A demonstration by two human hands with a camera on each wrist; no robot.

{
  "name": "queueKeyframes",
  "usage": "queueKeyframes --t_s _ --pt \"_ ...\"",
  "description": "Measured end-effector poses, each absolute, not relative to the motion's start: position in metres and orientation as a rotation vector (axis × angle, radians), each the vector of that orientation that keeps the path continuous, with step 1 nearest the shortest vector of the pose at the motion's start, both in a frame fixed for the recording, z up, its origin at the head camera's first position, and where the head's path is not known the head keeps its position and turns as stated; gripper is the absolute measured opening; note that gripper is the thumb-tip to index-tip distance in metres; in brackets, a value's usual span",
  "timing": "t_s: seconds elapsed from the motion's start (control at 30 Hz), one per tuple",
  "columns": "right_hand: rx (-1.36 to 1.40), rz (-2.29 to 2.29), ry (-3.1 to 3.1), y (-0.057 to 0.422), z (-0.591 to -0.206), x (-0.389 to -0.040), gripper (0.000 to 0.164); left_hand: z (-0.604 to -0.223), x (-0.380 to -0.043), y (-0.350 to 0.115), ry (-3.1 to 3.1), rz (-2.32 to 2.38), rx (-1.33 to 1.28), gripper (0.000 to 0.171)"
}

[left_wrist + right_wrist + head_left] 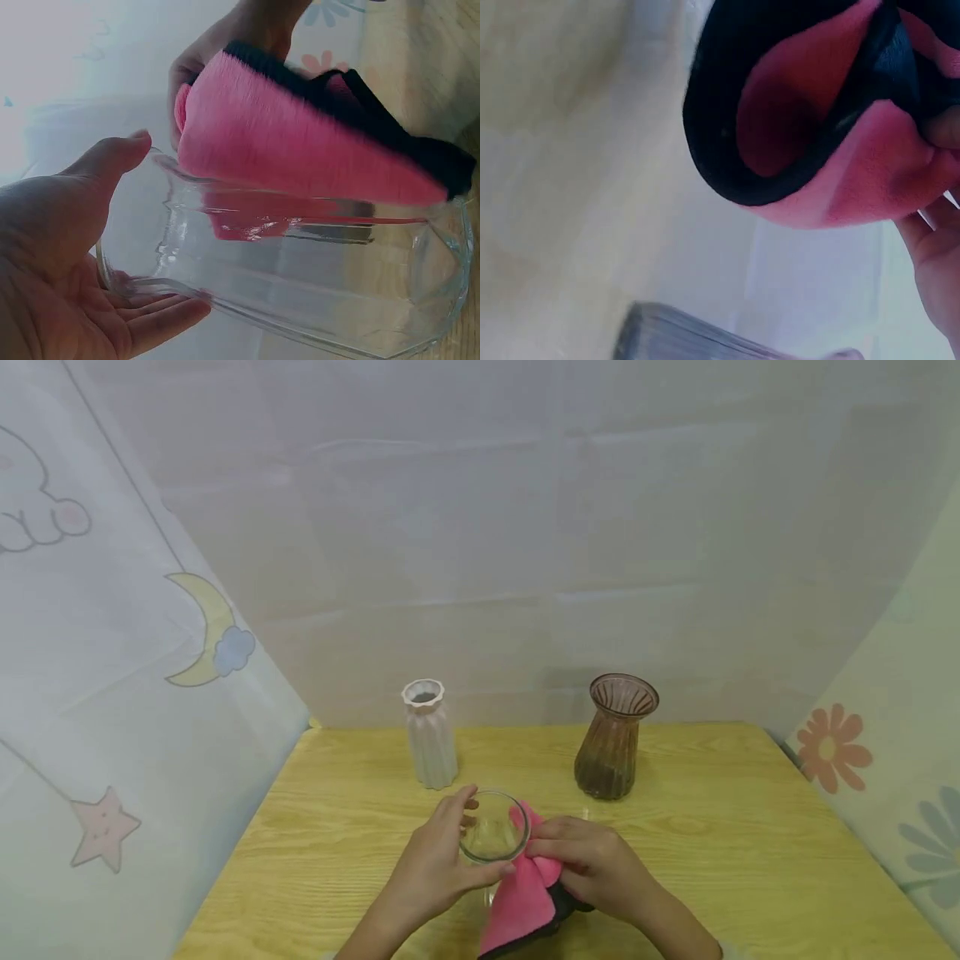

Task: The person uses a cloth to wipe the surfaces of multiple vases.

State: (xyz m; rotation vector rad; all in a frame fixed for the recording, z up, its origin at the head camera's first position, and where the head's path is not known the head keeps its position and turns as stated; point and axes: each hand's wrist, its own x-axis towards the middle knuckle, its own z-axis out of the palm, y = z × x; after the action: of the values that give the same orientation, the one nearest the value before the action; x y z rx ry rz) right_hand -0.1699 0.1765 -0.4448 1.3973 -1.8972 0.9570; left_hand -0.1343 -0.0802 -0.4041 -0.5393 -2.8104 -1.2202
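A clear glass vase (491, 839) stands near the front of the table, its round mouth facing up. My left hand (437, 864) holds it at the rim, thumb on the near side and fingers round the far left. In the left wrist view, the ribbed body of the glass vase (300, 277) shows below its neck. My right hand (596, 864) grips a bunched pink cloth (520, 906) with a dark edge and presses it against the vase's right side. Folds of the pink cloth (870, 169) hang from the fingers in the right wrist view.
Behind my hands, a white fluted vase (433, 743) stands to the left. A brownish ribbed glass vase (609, 752) with a flared mouth stands to the right. The wood-grain table (322, 827) meets pale printed sheets (450, 527) at its back and sides.
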Motion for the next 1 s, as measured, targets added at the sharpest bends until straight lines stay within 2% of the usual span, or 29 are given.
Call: queueKeyframes --t_s 0.1,0.3,0.73,0.9,1.0 --pt "1.4 0.975 -1.915 0.173 -0.45 -0.169 0.022 -0.405 -0.135 -0.079 -2.801 -1.194 -0.561 0.098" --pt "1.399 0.954 -2.011 0.174 -0.449 -0.165 0.052 -0.405 -0.141 -0.084 -2.784 -1.177 -0.65 0.094" --pt "1.496 0.738 -2.174 0.181 -0.474 -0.161 0.036 -0.407 -0.17 -0.105 -2.738 -1.418 -1.168 0.086" --pt "1.537 0.679 -2.311 0.183 -0.481 -0.162 0.036 -0.406 -0.178 -0.108 -2.737 -1.456 -1.265 0.087" --pt "1.537 0.67 -2.324 0.186 -0.478 -0.162 0.037 -0.407 -0.175 -0.109 -2.735 -1.488 -1.236 0.091"
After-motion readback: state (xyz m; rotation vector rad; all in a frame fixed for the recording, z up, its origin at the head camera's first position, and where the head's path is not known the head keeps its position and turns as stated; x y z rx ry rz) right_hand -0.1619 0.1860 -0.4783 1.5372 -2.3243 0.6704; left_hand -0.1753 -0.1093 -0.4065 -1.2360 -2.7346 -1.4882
